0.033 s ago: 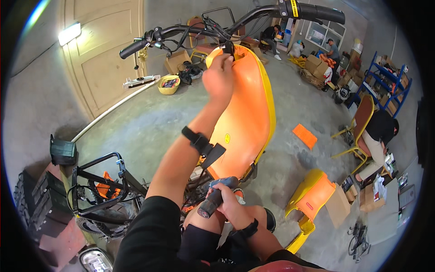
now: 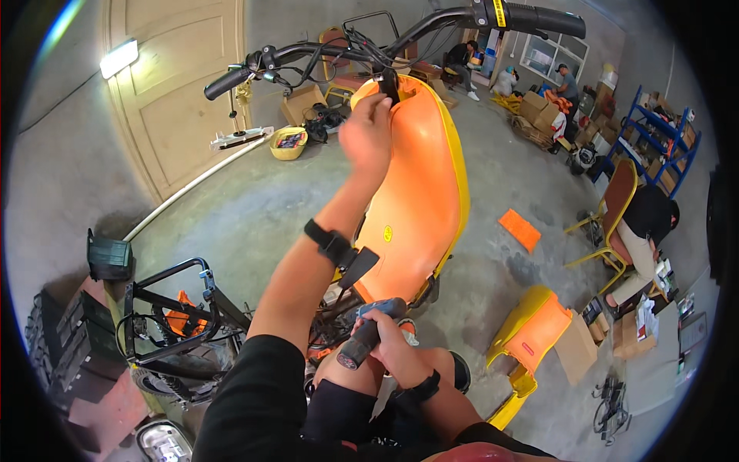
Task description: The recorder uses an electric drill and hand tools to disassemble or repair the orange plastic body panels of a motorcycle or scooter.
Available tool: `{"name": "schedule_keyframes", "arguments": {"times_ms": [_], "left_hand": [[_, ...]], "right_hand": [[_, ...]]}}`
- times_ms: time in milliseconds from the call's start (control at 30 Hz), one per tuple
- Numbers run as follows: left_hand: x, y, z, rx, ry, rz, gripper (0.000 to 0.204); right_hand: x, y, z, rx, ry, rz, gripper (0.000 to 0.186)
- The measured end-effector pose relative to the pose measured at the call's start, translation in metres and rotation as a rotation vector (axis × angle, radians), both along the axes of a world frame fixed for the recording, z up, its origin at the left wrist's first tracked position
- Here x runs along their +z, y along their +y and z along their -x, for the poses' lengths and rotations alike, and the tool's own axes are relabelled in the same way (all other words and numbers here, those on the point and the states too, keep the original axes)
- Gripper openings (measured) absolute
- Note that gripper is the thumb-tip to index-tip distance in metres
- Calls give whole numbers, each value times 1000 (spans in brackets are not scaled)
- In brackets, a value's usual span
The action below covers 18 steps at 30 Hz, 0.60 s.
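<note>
Yellow basket point(image 2: 289, 144) on floor by door holds small items, too small to tell. Your left hand point(image 2: 368, 132) closed on top edge of orange scooter panel point(image 2: 416, 200), under handlebar point(image 2: 369, 48). Your right hand point(image 2: 396, 350) clamped on power driver point(image 2: 368, 335) near knee. Open concrete floor point(image 2: 254, 208) left of panel.

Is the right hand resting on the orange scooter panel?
No, the right hand grips a power tool low, clear of the orange panel.
</note>
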<state>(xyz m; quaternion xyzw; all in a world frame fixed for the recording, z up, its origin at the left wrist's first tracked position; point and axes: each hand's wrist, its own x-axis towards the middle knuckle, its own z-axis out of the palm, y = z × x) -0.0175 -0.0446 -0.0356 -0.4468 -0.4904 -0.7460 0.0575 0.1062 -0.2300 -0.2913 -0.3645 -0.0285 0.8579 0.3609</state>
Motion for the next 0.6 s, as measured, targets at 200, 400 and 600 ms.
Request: {"name": "schedule_keyframes", "arguments": {"times_ms": [200,400,600], "left_hand": [[-31,-28,51,-876,-723,251,24],[1,-13,64,-1054,-663,285,21],[26,8,31,-741,-49,139,22]], "right_hand": [[1,-4,2,88,-73,-99,12],[-11,-3,-3,99,-80,-129,16],[-16,-1,-12,154,-107,-188,18]]}}
